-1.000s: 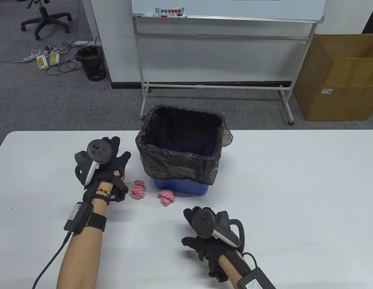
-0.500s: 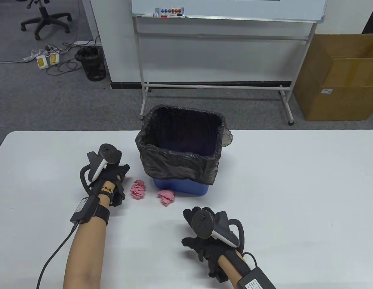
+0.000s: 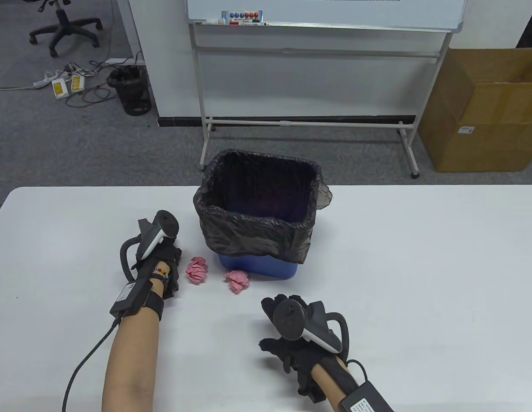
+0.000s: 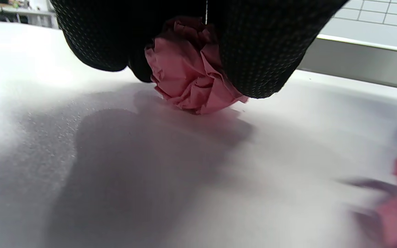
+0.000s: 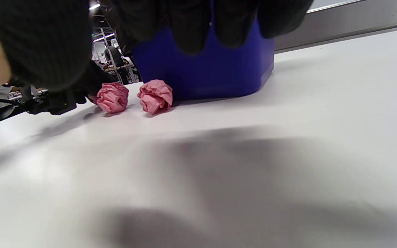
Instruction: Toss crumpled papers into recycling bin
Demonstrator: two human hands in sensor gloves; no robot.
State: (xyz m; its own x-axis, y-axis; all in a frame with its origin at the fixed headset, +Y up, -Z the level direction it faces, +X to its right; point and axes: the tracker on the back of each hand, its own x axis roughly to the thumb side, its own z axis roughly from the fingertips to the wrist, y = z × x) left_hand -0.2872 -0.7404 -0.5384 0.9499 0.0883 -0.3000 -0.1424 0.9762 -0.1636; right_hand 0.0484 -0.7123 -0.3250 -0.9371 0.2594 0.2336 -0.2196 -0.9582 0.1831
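Note:
My left hand point(image 3: 163, 259) is on the table left of the bin, fingers curled down. In the left wrist view its fingers point(image 4: 257, 51) grip a pink crumpled paper ball point(image 4: 188, 79) that touches the table. That ball is hidden under the hand in the table view. Two more pink balls lie in front of the bin: one point(image 3: 197, 270) just right of my left hand, one point(image 3: 237, 281) by the bin's blue base. The blue bin point(image 3: 266, 267) has a black liner point(image 3: 253, 234). My right hand point(image 3: 285, 319) rests near the front edge, holding nothing.
The bin stands at the table's middle back. In the right wrist view both loose balls point(image 5: 113, 97) point(image 5: 155, 96) lie before the bin's blue wall point(image 5: 212, 69). A whiteboard stand point(image 3: 309, 122) and a cardboard box point(image 3: 485, 111) are on the floor beyond the table.
My left hand has tipped forward and shifted right and nearer, and its fingers have closed down over the pink ball beneath it. The right hand has not moved.

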